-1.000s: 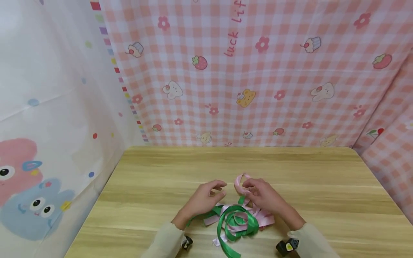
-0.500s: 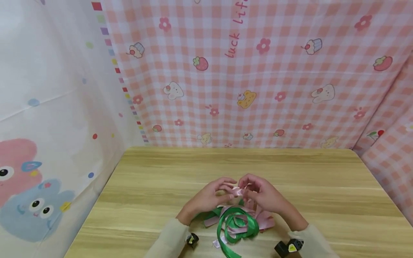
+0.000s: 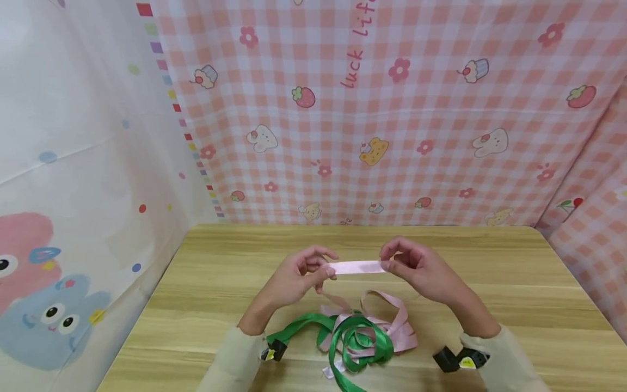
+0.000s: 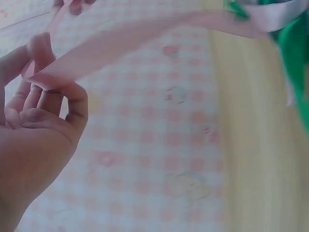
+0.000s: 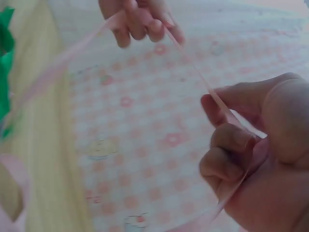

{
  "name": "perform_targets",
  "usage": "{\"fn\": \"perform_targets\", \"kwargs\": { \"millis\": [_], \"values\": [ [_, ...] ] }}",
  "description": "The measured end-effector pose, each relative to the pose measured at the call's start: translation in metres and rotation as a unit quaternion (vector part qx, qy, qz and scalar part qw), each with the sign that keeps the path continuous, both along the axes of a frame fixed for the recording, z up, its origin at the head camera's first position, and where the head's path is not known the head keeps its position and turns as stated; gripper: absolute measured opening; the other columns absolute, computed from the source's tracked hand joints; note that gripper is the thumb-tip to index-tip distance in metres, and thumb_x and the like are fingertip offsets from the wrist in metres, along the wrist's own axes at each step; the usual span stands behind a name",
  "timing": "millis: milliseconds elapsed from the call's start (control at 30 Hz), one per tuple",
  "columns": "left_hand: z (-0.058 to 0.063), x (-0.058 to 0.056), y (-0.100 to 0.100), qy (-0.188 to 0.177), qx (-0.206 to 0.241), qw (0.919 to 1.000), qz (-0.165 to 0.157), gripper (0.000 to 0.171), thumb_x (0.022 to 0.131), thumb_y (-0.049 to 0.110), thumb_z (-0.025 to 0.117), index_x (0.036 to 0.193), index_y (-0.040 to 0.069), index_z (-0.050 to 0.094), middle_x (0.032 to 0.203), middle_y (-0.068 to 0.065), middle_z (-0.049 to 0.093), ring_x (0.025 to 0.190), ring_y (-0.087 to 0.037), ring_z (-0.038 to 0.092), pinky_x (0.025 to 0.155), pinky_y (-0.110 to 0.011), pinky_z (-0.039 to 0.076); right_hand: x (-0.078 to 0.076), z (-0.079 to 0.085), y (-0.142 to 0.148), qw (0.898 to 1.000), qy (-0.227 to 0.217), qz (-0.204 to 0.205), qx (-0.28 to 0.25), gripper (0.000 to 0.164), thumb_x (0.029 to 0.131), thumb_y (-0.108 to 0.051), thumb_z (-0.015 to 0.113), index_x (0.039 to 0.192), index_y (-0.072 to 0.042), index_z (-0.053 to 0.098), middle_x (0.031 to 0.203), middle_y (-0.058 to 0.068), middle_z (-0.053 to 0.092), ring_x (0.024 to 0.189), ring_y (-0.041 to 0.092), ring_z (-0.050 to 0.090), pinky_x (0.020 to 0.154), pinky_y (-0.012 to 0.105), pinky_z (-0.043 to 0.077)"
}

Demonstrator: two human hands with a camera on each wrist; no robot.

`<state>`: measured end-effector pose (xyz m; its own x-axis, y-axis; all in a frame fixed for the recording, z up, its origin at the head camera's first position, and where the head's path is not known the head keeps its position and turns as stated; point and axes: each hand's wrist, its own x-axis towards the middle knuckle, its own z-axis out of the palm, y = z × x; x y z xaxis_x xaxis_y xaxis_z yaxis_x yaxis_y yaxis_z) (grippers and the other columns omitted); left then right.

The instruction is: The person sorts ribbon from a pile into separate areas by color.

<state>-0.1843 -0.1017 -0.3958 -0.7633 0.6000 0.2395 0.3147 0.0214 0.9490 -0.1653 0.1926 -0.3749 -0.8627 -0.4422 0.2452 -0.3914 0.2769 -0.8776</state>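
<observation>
A pink ribbon (image 3: 355,267) is stretched flat and nearly level between both hands above the table. My left hand (image 3: 299,276) pinches it between thumb and fingers; in the left wrist view the ribbon (image 4: 116,46) runs from those fingers back toward the pile. On the other side my right hand (image 3: 423,269) pinches it too, and the right wrist view shows the ribbon (image 5: 195,67) passing through the curled fingers. Below the hands lies a tangled pile of green ribbon (image 3: 384,348) and pink ribbon (image 3: 404,336), with one green length trailing left.
The wooden table (image 3: 514,305) carries the pile near its front edge. A pink checked cloth (image 3: 431,109) hangs behind it, and a white printed cloth (image 3: 98,163) hangs at the left. A black wrist camera (image 3: 460,359) sits at the right sleeve, another (image 3: 274,350) at the left.
Earlier only the right hand held the looped pink ribbon. The left hand took hold of it too, then both hands rose and moved apart, stretching it straight.
</observation>
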Motion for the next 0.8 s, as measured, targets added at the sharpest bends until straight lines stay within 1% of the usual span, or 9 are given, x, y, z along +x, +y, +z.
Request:
{"fn": "perform_targets", "kwargs": {
  "millis": [133,233,300,367,467,567,667,700,800],
  "values": [
    [0.019,0.005,-0.018,0.006,-0.001,0.9998,0.021,0.025,0.100,0.006,0.058,0.124,0.001,0.058,0.098,-0.021,0.066,0.062,-0.009,0.052,0.054,-0.022,0.049,0.004,0.016,0.012,1.000,-0.003,0.008,0.008,0.004,0.097,-0.006,0.062,0.102,-0.007,0.061,0.093,0.007,0.061,0.071,0.011,0.058,0.063,0.026,0.050],
    [0.027,0.008,-0.036,0.011,-0.016,0.9993,0.032,0.026,0.100,0.006,0.057,0.125,0.004,0.058,0.099,-0.020,0.065,0.065,-0.007,0.052,0.053,-0.020,0.046,0.006,0.022,0.025,1.000,-0.005,0.011,0.001,0.005,0.097,-0.004,0.061,0.102,-0.004,0.060,0.093,0.004,0.062,0.076,0.010,0.064,0.068,0.025,0.053],
    [0.029,0.007,-0.047,0.015,-0.029,0.9990,0.032,0.027,0.099,0.005,0.058,0.126,0.003,0.057,0.099,-0.018,0.065,0.071,-0.008,0.057,0.058,-0.021,0.048,0.007,0.023,0.036,1.000,-0.006,0.013,-0.014,0.007,0.097,-0.001,0.060,0.103,-0.001,0.059,0.093,0.001,0.064,0.080,0.010,0.066,0.072,0.025,0.055],
    [0.029,0.005,-0.060,0.013,-0.043,0.9986,0.029,0.029,0.099,0.005,0.059,0.128,0.004,0.056,0.099,-0.016,0.066,0.079,-0.011,0.063,0.067,-0.023,0.052,0.008,0.023,0.049,0.999,-0.007,0.017,-0.030,0.009,0.096,0.002,0.059,0.105,-0.001,0.059,0.091,-0.002,0.065,0.081,0.009,0.067,0.074,0.024,0.056],
    [0.026,0.002,-0.078,0.004,-0.070,0.9970,0.032,0.032,0.098,0.009,0.061,0.129,0.005,0.056,0.098,-0.012,0.067,0.083,-0.013,0.064,0.077,-0.026,0.053,0.010,0.019,0.067,0.998,-0.004,0.028,-0.049,0.016,0.095,0.008,0.056,0.106,-0.003,0.060,0.087,-0.003,0.065,0.080,0.008,0.066,0.075,0.023,0.056],
    [0.021,0.000,-0.098,-0.006,-0.093,0.9948,0.040,0.033,0.098,0.011,0.062,0.130,0.006,0.056,0.099,-0.010,0.068,0.082,-0.011,0.063,0.078,-0.025,0.052,0.011,0.014,0.084,0.997,-0.010,0.032,-0.062,0.023,0.096,0.011,0.054,0.109,-0.007,0.060,0.084,-0.002,0.064,0.078,0.008,0.065,0.073,0.023,0.056],
    [0.016,-0.001,-0.116,-0.017,-0.099,0.9939,0.046,0.034,0.098,0.010,0.061,0.131,0.004,0.056,0.100,-0.008,0.068,0.084,-0.009,0.063,0.076,-0.023,0.052,0.012,0.007,0.098,0.997,-0.017,0.030,-0.072,0.026,0.096,0.012,0.052,0.110,-0.009,0.060,0.084,-0.002,0.063,0.077,0.009,0.064,0.073,0.022,0.054],
    [0.014,-0.001,-0.121,-0.021,-0.098,0.9938,0.047,0.035,0.098,0.009,0.061,0.132,0.003,0.056,0.100,-0.006,0.068,0.083,-0.009,0.062,0.074,-0.022,0.051,0.012,0.004,0.102,0.996,-0.020,0.034,-0.075,0.027,0.096,0.012,0.051,0.111,-0.008,0.060,0.084,-0.002,0.063,0.076,0.009,0.063,0.070,0.022,0.053],
    [0.009,-0.003,-0.133,-0.042,-0.098,0.9930,0.051,0.038,0.097,0.009,0.063,0.134,0.001,0.055,0.097,-0.003,0.069,0.084,-0.009,0.063,0.076,-0.023,0.052,0.012,-0.006,0.113,0.995,-0.040,0.054,-0.080,0.026,0.097,0.012,0.049,0.112,-0.007,0.058,0.083,-0.003,0.061,0.073,0.008,0.059,0.062,0.026,0.052]
  ]
}}
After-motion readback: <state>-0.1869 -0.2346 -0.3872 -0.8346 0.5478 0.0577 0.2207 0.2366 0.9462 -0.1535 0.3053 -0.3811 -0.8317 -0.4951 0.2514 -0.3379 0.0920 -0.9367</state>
